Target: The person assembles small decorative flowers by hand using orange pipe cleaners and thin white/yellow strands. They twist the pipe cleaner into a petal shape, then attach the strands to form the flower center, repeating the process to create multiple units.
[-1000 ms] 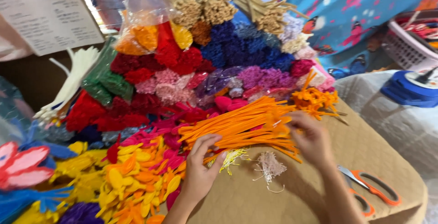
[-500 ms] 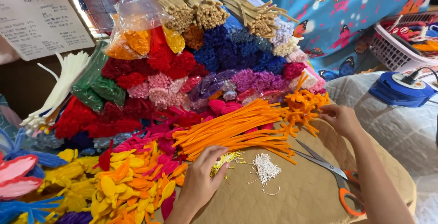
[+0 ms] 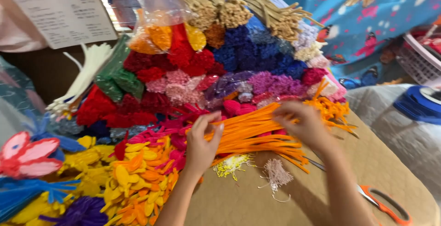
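Under both hands (image 3: 250,131) — orange pipe cleaners (image 3: 257,136) lie crosswise.

Brown cardboard-covered work surface (image 3: 395,171), bearing a sheaf of orange pipe cleaners (image 3: 257,136), a small yellow tuft (image 3: 232,164), a pale pink tuft (image 3: 277,176), orange-handled scissors (image 3: 383,203), yellow and orange pipe-cleaner petals (image 3: 133,180), and stacked bundles of coloured pipe cleaners (image 3: 220,65) behind.

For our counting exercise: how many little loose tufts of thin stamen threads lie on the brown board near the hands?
2. A yellow tuft lies below the left hand; a pale pink tuft lies right of it, below the orange pipe cleaners. Others may be hidden.
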